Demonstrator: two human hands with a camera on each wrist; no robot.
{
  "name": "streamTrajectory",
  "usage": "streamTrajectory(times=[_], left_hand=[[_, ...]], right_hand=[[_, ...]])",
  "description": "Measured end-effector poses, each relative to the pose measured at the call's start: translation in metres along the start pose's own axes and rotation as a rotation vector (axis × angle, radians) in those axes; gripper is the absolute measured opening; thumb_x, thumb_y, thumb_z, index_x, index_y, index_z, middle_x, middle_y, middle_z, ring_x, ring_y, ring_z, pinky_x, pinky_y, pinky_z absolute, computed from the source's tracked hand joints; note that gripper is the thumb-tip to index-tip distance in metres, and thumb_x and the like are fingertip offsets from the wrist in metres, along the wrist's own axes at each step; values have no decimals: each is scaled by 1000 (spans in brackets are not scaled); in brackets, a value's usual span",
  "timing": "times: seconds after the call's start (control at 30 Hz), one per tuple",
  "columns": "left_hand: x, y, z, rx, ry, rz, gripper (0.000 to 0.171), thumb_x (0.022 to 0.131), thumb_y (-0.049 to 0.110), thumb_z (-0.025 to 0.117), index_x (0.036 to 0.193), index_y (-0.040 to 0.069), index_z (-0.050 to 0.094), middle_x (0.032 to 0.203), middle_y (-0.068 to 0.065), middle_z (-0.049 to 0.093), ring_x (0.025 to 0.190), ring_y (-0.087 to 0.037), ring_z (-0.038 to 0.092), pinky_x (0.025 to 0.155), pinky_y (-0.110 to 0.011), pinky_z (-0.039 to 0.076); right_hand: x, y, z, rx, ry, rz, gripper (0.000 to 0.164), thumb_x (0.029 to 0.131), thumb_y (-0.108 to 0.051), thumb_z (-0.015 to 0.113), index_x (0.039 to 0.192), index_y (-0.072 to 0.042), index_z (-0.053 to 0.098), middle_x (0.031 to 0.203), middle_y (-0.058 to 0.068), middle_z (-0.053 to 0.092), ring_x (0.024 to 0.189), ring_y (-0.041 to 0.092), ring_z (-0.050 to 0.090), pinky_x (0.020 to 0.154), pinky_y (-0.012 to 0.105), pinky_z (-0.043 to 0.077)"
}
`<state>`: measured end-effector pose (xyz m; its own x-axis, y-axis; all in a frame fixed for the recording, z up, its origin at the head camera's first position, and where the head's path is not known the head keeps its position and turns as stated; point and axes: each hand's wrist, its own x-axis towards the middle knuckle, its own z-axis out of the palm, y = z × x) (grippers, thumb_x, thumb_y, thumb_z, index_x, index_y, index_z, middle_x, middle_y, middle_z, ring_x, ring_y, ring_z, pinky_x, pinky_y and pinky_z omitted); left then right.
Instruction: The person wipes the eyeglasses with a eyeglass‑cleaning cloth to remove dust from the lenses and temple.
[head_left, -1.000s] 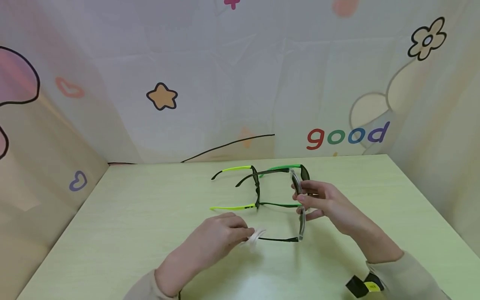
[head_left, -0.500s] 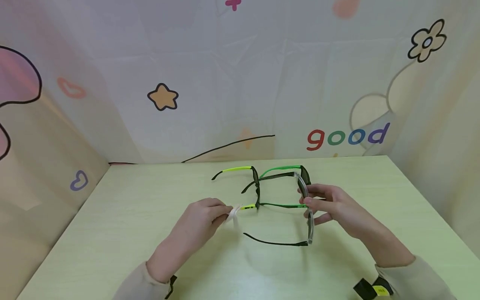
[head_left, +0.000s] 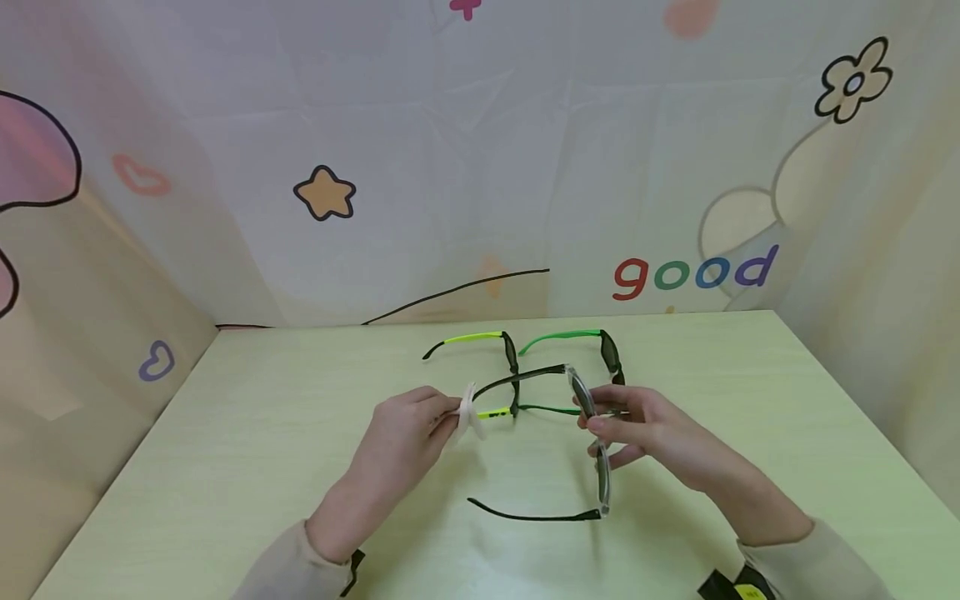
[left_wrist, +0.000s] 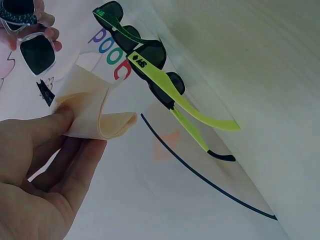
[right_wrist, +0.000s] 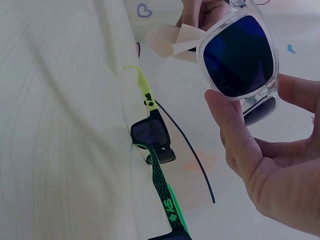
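Sunglasses with a clear front frame, dark lenses and black temples are held above the table by my right hand, fingers and thumb pinching the bridge. The right wrist view shows one blue-dark lens close up. My left hand pinches a folded whitish cloth between thumb and fingers. In the head view, the cloth is at the tip of the far temple; whether it wraps that tip, I cannot tell. The near temple extends free toward the left.
Behind the held pair, sunglasses with yellow temples and another pair with green temples stand unfolded on the pale table. A printed curtain hangs behind the table's back edge.
My left hand has taken the cloth off the near temple and up to the far temple's tip. The held sunglasses shifted right, then back left and nearer to me.
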<state>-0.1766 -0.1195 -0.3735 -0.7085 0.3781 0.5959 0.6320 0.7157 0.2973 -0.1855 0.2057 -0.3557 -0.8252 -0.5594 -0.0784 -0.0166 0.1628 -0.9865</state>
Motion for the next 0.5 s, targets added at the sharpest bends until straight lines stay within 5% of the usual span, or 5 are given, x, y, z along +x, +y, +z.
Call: streamTrajectory(times=[0.5], left_hand=[[9, -1, 0, 1, 67, 0, 14, 83, -7, 82, 93, 2, 79, 85, -5, 72, 73, -16, 69, 64, -26, 59]], right_hand=[[2, 1, 13, -44, -20, -91, 41, 104, -12, 60, 131, 17, 49, 110, 21, 60, 94, 40, 69, 84, 41, 61]])
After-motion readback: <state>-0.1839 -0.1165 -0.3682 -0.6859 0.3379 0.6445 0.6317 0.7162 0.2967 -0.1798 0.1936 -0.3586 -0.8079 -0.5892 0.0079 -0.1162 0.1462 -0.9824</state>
